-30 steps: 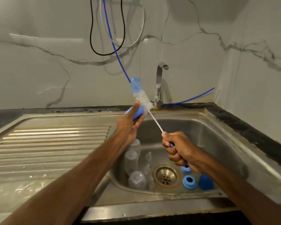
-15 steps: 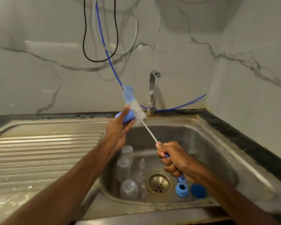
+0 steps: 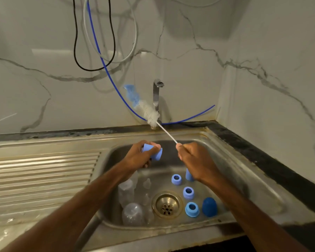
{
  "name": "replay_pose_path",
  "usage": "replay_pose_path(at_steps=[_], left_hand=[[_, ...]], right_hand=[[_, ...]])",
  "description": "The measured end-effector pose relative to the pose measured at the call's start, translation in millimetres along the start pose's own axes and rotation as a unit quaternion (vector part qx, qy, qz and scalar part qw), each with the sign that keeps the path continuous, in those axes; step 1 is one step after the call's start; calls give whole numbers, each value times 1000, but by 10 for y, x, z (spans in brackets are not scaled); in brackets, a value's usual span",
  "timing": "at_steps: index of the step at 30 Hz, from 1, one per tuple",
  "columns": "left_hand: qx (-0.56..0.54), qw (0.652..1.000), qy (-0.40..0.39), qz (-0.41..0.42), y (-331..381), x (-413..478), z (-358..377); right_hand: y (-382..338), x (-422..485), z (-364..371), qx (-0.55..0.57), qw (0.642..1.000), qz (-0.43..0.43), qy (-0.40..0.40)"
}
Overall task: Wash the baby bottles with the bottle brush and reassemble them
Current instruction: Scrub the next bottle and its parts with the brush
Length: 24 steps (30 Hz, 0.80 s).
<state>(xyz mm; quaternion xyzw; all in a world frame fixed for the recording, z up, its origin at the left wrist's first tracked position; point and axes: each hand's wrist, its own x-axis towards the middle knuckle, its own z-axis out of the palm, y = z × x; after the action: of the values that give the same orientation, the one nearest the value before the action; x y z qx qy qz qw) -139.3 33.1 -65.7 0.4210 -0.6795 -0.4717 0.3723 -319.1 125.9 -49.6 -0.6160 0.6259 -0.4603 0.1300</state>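
The sink (image 3: 225,160) is brushed steel, dull and water-stained, with a ridged drainboard (image 3: 44,175) of the same metal. Its strainer (image 3: 166,204) is brass-coloured metal; the tap (image 3: 156,95) is polished chrome. The wall (image 3: 44,42) looks like glossy white marble with grey veins, the tabletop (image 3: 262,157) like dark speckled stone. The bottle brush (image 3: 149,113) has fuzzy white bristles, a blue sponge tip and a thin smooth stem. The light blue cap (image 3: 153,153), 3 rings (image 3: 188,192) and dark blue cap (image 3: 209,206) are matt plastic; the bottles (image 3: 125,191) are cloudy clear plastic.
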Motion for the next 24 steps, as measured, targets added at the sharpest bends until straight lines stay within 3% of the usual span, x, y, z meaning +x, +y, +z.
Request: replay_pose_path(at_steps=[9,13,17,24], left_hand=[[126,981,-143,43,-20,66,302],[326,919,-173,141,20,166,626],[447,850,-235,148,83,387,1132],[497,813,-288,98,-168,648,1830]], right_hand=[[346,64,-295,34,982,-134,132],[450,105,-285,45,971,-121,201],[524,155,-302,48,966,-99,235],[620,196,-234,57,961,-88,254]])
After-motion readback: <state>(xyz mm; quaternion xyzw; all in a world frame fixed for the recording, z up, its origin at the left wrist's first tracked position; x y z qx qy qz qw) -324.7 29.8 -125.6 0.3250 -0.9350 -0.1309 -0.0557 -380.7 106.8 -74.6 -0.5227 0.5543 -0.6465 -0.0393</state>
